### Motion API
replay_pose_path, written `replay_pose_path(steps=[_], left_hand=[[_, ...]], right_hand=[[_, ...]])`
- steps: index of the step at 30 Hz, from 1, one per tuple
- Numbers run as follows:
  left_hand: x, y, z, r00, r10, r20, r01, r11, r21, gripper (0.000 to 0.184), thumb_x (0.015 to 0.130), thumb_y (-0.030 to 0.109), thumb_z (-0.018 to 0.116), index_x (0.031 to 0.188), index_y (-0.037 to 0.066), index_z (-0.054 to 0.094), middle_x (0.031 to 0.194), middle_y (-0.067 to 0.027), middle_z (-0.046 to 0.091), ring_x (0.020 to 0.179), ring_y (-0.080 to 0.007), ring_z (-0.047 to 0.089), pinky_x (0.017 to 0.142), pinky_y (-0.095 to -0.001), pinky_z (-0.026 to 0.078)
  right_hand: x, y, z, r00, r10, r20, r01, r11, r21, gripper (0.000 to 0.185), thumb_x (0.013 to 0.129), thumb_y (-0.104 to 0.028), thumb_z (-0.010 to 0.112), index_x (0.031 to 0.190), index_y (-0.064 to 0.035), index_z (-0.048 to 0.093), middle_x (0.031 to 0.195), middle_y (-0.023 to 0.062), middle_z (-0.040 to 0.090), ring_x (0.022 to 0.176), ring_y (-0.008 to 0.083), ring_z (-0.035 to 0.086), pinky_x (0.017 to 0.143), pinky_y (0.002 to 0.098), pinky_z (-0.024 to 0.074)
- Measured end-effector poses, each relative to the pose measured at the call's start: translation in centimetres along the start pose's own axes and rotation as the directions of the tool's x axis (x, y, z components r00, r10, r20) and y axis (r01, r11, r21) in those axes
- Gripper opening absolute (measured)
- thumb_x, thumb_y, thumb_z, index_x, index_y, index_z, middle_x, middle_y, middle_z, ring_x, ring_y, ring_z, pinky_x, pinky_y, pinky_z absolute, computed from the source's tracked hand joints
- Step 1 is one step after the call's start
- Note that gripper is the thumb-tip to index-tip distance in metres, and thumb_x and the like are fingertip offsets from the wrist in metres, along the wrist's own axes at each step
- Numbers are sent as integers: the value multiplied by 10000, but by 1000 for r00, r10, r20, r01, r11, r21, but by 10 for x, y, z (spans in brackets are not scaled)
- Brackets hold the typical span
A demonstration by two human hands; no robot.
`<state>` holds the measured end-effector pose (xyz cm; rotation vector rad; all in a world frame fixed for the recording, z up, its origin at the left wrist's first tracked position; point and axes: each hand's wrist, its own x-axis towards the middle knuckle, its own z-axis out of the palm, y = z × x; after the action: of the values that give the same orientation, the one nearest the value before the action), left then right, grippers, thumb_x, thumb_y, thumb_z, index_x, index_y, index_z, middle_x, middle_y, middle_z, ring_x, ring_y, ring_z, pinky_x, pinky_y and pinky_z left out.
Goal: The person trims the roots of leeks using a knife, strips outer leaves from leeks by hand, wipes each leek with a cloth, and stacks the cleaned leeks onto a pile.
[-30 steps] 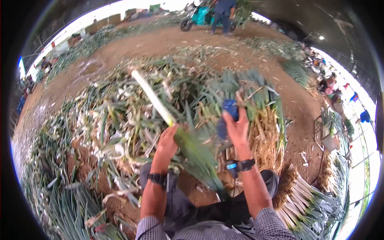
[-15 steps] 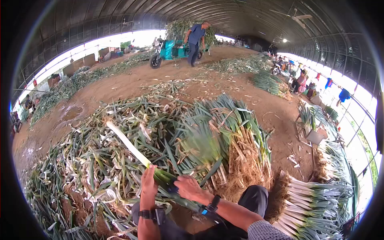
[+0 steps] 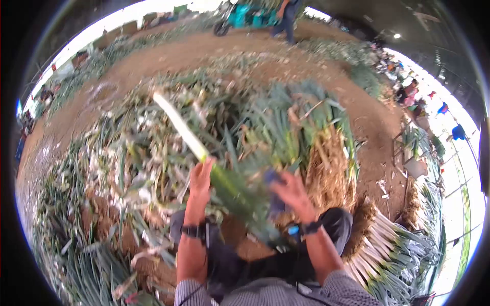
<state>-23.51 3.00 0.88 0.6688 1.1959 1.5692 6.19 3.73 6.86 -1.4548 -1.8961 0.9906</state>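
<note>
My left hand (image 3: 200, 181) is closed round a leek (image 3: 179, 127) where its white shaft turns green. The white root end points up and away, and the green leaves trail down toward my lap. To the right of these leaves is my right hand (image 3: 293, 191), apart from the leek and smeared by motion. A blurred dark blue thing (image 3: 274, 177) shows at its fingers; what it is I cannot make out. Beyond the hands lies a bundle of untrimmed leeks (image 3: 283, 122) with brown roots.
Stripped leaves (image 3: 148, 153) cover the ground ahead and left. Cleaned leeks (image 3: 380, 245) lie in a row at right, with more leeks (image 3: 97, 273) at lower left. A teal cart (image 3: 247, 16) and a walking person (image 3: 289, 20) are at the back. Others sit along the right side.
My right hand has come off the leek's green part and swung right. My left hand keeps its hold. The view has tilted down, and the person by the cart has shifted toward the top edge.
</note>
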Motion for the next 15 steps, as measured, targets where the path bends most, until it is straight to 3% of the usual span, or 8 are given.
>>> replay_pose_path(steps=[2,3,4,6,8,11,12,15], left_hand=[[12,-15,5,997,64,-37,-65,998,-14,307,961,348,658,976,44,689,810,17,607,707,-87,556,621,-268,451],[10,-10,15,994,100,-35,-99,995,33,314,956,356,661,963,43,681,806,25,600,717,-81,554,622,-275,444],[3,-4,21,995,96,-22,-94,992,79,320,953,359,662,981,41,684,810,30,598,721,-74,546,625,-273,438],[7,-13,14,996,73,51,-79,987,142,345,960,355,653,1033,21,702,836,32,609,724,-62,515,634,-258,414],[2,-9,20,996,70,57,-77,988,136,356,963,341,654,1050,0,705,842,34,617,735,-59,511,655,-248,403],[3,-16,16,992,21,123,-29,997,66,362,964,329,659,1070,-14,704,851,34,625,750,-58,516,675,-243,402],[3,-18,17,992,22,127,-33,996,79,362,963,328,661,1073,-14,701,853,32,626,752,-58,517,675,-244,403],[-9,-7,20,989,21,146,-41,990,136,368,963,324,664,1093,-19,689,862,27,627,759,-58,519,680,-241,406]], right_hand=[[-3,20,15,893,-447,49,447,870,-206,371,816,-287,674,1119,-76,711,985,165,715,887,296,689,779,402,535],[-8,0,10,929,-219,298,269,953,-138,409,808,-302,680,1143,-68,697,1048,173,702,961,337,674,847,423,522],[-3,-1,13,870,-241,431,265,964,5,424,805,-296,689,1153,-54,683,1068,186,687,989,354,666,865,414,518],[22,58,49,783,-546,297,566,824,22,507,849,-304,739,1224,18,624,1104,208,674,1027,354,654,908,391,511],[32,63,46,789,-529,312,525,845,104,511,856,-310,742,1224,24,623,1086,180,682,1008,313,653,898,380,505],[40,58,53,725,-190,662,95,980,177,488,866,-314,740,1218,8,638,1038,123,694,940,219,647,846,352,510],[36,55,57,669,-182,721,48,978,203,463,872,-320,734,1201,-4,655,969,74,697,887,148,626,793,323,509],[28,52,69,700,-143,700,32,985,169,425,875,-303,715,1183,-13,666,917,64,699,836,132,622,749,314,506]])
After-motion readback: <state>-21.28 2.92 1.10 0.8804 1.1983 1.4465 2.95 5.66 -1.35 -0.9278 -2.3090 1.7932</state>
